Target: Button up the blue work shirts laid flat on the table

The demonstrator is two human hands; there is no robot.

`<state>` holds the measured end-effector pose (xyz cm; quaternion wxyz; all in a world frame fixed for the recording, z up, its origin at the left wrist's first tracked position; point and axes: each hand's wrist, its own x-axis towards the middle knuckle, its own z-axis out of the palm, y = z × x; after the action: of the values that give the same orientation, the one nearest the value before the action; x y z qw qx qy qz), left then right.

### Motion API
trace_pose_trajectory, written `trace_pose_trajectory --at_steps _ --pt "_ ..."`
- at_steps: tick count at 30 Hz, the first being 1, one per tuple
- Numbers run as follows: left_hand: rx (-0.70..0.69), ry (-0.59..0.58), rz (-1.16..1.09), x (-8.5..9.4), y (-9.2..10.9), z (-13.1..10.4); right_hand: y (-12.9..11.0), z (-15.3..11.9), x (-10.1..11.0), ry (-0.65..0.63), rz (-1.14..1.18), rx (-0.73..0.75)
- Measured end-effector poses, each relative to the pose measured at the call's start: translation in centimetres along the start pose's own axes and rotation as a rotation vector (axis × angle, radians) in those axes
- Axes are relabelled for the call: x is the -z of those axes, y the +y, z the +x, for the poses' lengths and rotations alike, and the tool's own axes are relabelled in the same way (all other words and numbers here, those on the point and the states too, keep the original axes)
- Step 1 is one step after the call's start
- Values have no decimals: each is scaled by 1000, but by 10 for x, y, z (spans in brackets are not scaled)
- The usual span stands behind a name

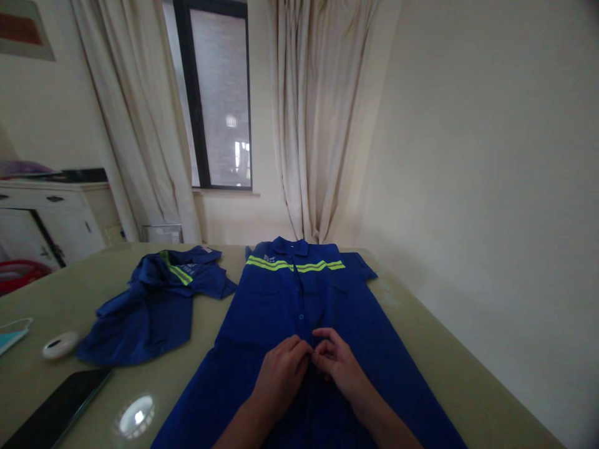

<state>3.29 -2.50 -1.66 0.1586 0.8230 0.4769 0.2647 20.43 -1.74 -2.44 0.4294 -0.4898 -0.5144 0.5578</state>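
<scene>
A blue work coat (pixel 271 312) with yellow-green reflective stripes lies spread out on the table, collar at the far end. Over its front placket, my left hand (pixel 284 369) has its fingers bent and pinched at the cloth edge. Touching it from the right, my right hand (pixel 337 363) pinches the same edge with thumb and forefinger, its other fingers curled. Whatever lies between the fingertips is too small to make out. One button (pixel 301 317) shows just above my hands.
A second blue garment (pixel 150 312) lies crumpled on the left of the table (pixel 206 324). Near it are a white oval object (pixel 60 345), a black phone (pixel 58 408) and a face mask (pixel 13 338). A wall runs along the right.
</scene>
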Motion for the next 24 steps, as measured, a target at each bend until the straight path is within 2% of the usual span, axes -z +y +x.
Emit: trace_pose_trajectory --at_steps 4,6,10,13,18,24 --pt "9 -17 3 1 0 0 1 2 0 17 0 -14" --pt "16 -30 10 2 0 0 0 0 1 48 -76 -7" --pt "24 -47 13 2 0 1 -6 -9 3 136 -543 179" --pt "1 -58 -5 1 0 0 -12 -16 -1 181 -776 200" --pt "21 -87 -3 2 0 0 -16 -20 -8 195 -828 179" --pt "24 -158 75 4 2 1 -10 -17 1 135 -786 163"
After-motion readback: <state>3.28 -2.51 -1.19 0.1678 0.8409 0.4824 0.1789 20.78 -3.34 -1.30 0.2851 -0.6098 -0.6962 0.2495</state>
